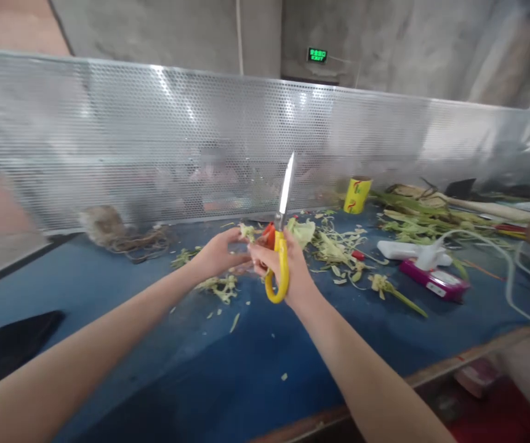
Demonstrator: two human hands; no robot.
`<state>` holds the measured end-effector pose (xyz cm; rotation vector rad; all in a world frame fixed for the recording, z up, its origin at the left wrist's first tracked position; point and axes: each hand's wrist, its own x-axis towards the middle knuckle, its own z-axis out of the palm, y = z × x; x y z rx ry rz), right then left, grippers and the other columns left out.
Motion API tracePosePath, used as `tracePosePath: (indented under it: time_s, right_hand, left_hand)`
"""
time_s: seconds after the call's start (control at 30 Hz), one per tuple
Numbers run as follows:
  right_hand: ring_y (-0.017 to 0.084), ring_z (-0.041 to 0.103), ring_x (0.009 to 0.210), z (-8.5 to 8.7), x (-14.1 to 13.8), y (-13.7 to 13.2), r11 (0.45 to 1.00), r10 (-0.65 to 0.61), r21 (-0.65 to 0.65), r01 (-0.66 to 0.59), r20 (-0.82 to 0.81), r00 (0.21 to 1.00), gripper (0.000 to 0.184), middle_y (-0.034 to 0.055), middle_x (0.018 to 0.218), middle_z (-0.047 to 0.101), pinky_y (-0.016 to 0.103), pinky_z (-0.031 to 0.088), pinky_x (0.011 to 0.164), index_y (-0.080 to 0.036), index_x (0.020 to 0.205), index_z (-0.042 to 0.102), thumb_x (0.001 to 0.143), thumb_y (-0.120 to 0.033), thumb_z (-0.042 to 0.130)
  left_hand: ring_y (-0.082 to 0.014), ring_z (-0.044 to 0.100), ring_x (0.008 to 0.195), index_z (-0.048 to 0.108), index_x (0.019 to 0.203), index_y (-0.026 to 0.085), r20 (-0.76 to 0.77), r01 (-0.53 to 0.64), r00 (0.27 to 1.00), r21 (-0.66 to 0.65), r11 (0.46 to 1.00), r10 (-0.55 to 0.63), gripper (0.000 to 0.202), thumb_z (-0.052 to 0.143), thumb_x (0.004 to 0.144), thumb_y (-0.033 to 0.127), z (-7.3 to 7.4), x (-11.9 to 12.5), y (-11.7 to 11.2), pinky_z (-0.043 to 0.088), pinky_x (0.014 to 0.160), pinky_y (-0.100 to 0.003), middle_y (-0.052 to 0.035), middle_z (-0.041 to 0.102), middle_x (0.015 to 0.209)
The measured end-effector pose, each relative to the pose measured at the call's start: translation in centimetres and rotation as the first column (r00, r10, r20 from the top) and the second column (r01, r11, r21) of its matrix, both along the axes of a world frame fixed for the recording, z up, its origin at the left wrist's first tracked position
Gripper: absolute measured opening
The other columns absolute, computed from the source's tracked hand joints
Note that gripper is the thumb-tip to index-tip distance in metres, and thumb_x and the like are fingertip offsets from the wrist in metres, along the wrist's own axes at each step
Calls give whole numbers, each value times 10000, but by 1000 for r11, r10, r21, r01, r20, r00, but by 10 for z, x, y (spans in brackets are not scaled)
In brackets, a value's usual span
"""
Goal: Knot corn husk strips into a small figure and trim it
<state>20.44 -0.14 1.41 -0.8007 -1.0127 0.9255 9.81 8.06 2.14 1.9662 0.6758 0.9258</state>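
Note:
My right hand (pixel 292 258) grips a pair of scissors (pixel 283 271) by the yellow handle, its metal blade pointing up and away. Something red (pixel 270 235) shows by the right fingers; I cannot make out what it is. Close beside it, my left hand (pixel 221 251) is closed with its fingertips at a small pale green plant piece (pixel 247 232). The fingertips of both hands nearly meet, and blur partly hides the contact. Behind and below the hands, pale leafy trimmings (pixel 333 246) and shreds (pixel 221 287) lie on the blue table (pixel 228 381).
A perforated metal screen (pixel 144 141) borders the table's far side. To the right are a yellow roll (pixel 357 194), long green stalks (pixel 412 215), a purple box (pixel 433 280) and a white cable (pixel 507 271). String (pixel 140 243) lies at left, a black object (pixel 15 344) nearer.

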Motion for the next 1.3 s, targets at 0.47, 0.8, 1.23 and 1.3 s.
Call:
tracePosePath:
  time_s: [0.47, 0.8, 1.23, 1.3]
  right_hand:
    - [103, 578, 616, -36, -33, -3, 971, 236, -75, -225, 204, 950, 427, -77, 640, 534, 278, 487, 665, -220, 695, 396, 452, -173, 744]
    - [163, 627, 625, -37, -25, -1, 963, 259, -153, -222, 287, 922, 288, 4, 761, 623, 320, 504, 589, -209, 791, 441, 608, -242, 661]
    - [96, 510, 463, -28, -34, -3, 955, 254, -227, -190, 302, 919, 270, -62, 593, 512, 245, 443, 456, -203, 730, 429, 551, -110, 608]
    - [97, 522, 486, -27, -30, -3, 966, 208, -212, -145, 316, 926, 260, -42, 627, 550, 241, 439, 471, -201, 716, 434, 557, -125, 625]
  left_hand:
    - [-148, 627, 743, 634, 795, 152, 202, -134, 954, -376, 917, 222, 247, 716, 610, 293, -16, -88, -62, 471, 750, -271, -26, 692, 764]
    - [-117, 619, 665, 638, 849, 155, 325, -36, 918, -507, 861, 230, 262, 722, 619, 250, -32, -100, -54, 449, 617, -213, -11, 685, 669]
    - [-153, 649, 729, 625, 818, 160, 387, 18, 868, -651, 759, 312, 279, 748, 579, 233, -28, -100, -55, 474, 640, -229, -13, 689, 698]
    - [-141, 643, 705, 625, 843, 157, 382, 19, 877, -632, 775, 290, 290, 740, 591, 241, -29, -100, -55, 475, 640, -229, -12, 684, 685]
